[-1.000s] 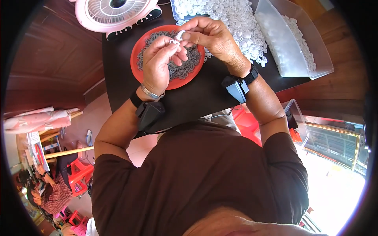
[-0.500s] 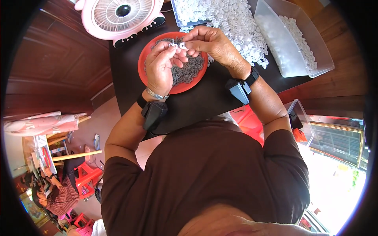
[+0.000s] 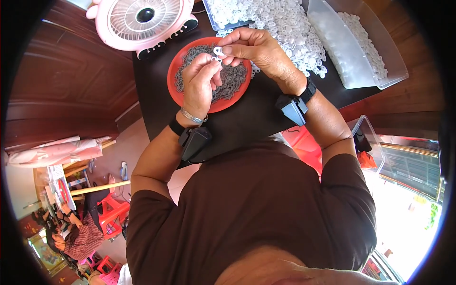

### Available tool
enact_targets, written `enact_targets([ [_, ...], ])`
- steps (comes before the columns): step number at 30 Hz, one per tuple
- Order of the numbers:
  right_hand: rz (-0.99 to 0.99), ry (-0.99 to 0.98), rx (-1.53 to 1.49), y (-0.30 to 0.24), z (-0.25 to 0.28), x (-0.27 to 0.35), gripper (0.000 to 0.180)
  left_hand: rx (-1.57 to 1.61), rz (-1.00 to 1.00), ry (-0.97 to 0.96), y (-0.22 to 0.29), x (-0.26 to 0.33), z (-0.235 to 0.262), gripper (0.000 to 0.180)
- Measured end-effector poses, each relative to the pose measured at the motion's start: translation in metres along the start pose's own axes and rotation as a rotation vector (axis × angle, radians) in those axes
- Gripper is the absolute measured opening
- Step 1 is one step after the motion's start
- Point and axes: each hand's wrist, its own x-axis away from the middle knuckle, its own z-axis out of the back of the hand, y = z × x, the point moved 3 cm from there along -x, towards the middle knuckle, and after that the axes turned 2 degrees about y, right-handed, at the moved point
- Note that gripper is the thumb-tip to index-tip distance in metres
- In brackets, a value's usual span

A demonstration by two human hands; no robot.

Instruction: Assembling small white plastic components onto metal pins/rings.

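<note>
Over a red bowl (image 3: pixel 175 95) heaped with small grey pieces (image 3: pixel 232 80), my two hands meet, fingertips close together. Between thumb and fingers, my right hand (image 3: pixel 259 51) pinches a small white plastic piece with a hole (image 3: pixel 218 50). My left hand (image 3: pixel 200 85) is closed in a pinch on another small white plastic piece (image 3: pixel 216 60), mostly covered by the fingertips. The two white pieces are very near each other; whether they touch I cannot tell. To the right of my right hand spreads a pile of similar white pieces (image 3: pixel 299 40).
A pink fan (image 3: pixel 110 42) stands at the far left of the black table (image 3: pixel 209 135). A blue-edged tray (image 3: pixel 212 19) and a clear plastic bin (image 3: pixel 339 71) hold white pieces. A red stool (image 3: pixel 306 147) is below the table's edge. Another person (image 3: pixel 85 237) sits at the left.
My left hand has lowered slightly, and its fingers have closed further around its white piece. The right hand's piece now sits above it rather than beside it. The whole view has shifted slightly.
</note>
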Motion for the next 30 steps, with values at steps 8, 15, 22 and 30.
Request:
enact_targets([
  [8, 0.027, 0.006, 0.067, -0.0014, -0.0006, 0.0017, 0.016, -0.059, -0.059, -0.019, 0.0022, 0.0021, -0.001, 0.016],
  [15, 0.062, 0.004, 0.079, -0.0024, 0.0012, 0.0018, 0.017, -0.113, -0.044, -0.022, 0.0016, 0.0007, -0.0002, 0.017],
  [22, 0.074, 0.005, 0.117, -0.0019, 0.0016, 0.002, 0.016, -0.119, -0.068, -0.018, 0.0013, 0.0011, -0.0022, 0.017],
  [30, 0.074, -0.013, 0.135, -0.0003, 0.0001, 0.0027, 0.015, -0.123, -0.048, -0.01, 0.0023, 0.0014, -0.003, 0.017],
])
